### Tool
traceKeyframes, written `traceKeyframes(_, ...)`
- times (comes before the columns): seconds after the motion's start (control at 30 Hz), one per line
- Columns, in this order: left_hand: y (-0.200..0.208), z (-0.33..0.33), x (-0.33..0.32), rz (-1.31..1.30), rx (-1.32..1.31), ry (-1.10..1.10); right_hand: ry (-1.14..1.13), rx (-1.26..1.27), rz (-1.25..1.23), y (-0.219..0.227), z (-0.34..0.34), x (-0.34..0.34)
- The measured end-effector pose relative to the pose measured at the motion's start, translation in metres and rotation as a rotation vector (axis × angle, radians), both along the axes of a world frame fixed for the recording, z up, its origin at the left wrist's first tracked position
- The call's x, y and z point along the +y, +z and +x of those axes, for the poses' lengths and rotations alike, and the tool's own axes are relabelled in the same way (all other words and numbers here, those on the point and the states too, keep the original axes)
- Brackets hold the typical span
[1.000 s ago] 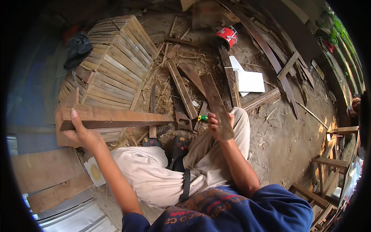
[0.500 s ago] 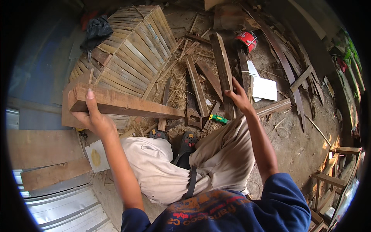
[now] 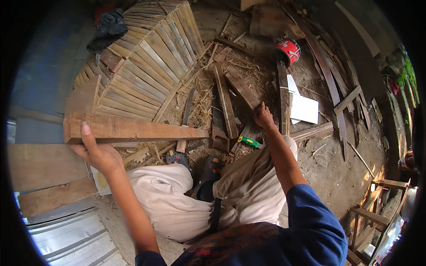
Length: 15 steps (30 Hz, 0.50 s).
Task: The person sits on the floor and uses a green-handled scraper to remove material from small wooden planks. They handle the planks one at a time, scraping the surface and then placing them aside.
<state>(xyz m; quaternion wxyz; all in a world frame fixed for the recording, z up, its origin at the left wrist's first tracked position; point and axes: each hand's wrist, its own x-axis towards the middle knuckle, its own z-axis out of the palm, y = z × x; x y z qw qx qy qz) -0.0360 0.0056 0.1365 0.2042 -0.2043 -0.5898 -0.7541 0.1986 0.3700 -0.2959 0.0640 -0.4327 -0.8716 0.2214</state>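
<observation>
My left hand grips the thick end of a long reddish-brown wooden beam, thumb on its near face. The beam stretches rightward above my feet, its far end near the handle of a hand saw. My right hand is closed at the near end of a brown wooden plank on the ground. Left of that plank lies a narrower wood piece. A tool with a green and yellow handle rests just below my right hand; its kind is unclear.
A slatted wooden structure stands at the far left, with a black plastic bag on it. White sheets and a red can lie to the right. Long boards lean beyond them, and a wooden frame stands at lower right.
My right hand has let go of the upright wood piece and moved to the near end of the brown plank. My left hand and the beam have shifted left and slightly down.
</observation>
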Motion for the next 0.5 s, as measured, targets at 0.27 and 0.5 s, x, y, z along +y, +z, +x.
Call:
traceKeyframes(0.27,0.000,-0.012,0.002,-0.060,0.039,0.002,-0.008,-0.155,-0.030,0.011,-0.014,0.005)
traceKeyframes(0.5,-0.003,-0.017,-0.001,-0.084,0.049,-0.001,0.041,-0.116,0.221,-0.001,-0.026,-0.021)
